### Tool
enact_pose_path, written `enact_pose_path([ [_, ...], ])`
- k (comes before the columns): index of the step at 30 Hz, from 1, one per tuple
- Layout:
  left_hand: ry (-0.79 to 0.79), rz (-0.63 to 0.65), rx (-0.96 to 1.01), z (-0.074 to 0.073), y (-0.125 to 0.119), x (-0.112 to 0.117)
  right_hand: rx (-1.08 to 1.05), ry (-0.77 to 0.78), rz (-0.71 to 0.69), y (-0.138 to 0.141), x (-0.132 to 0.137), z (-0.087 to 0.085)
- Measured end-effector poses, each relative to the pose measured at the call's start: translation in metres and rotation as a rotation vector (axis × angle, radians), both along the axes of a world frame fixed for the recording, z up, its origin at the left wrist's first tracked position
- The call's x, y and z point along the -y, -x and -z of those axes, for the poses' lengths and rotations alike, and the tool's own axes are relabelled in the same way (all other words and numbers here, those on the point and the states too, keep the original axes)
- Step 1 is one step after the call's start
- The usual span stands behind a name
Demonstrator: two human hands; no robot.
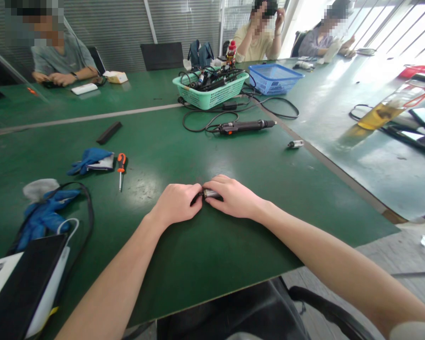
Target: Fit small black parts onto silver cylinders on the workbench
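Note:
My left hand (177, 204) and my right hand (233, 197) rest on the green table (205, 245), fingertips meeting in the middle. Between them lies a small silver and black cylindrical part (210, 193). My right hand's fingers curl over it and pinch it. My left hand is closed in a loose fist against its left end; what those fingers grip is hidden. A second small metal cylinder (295, 144) lies apart, farther right near the table seam.
An orange-handled screwdriver (121, 168), blue gloves (90, 160), a black bar (109, 132) lie left. An electric screwdriver (246, 126) with cable, a green basket (211, 89), a blue basket (274, 78) sit beyond. A bottle (389, 107) stands right. Three people sit at the far side.

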State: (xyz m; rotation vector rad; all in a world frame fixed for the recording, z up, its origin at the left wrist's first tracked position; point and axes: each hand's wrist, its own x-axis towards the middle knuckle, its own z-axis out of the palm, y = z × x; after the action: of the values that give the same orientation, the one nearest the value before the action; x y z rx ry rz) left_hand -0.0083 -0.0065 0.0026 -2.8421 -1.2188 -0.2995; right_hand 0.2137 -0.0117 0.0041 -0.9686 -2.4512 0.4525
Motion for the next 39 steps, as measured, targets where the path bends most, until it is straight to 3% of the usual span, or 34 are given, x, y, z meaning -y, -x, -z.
enact_pose_path([
  [39,0.004,-0.015,-0.008,-0.0021,-0.0003,0.0018,0.022,0.018,0.018,0.0006,0.0001,-0.0012],
])
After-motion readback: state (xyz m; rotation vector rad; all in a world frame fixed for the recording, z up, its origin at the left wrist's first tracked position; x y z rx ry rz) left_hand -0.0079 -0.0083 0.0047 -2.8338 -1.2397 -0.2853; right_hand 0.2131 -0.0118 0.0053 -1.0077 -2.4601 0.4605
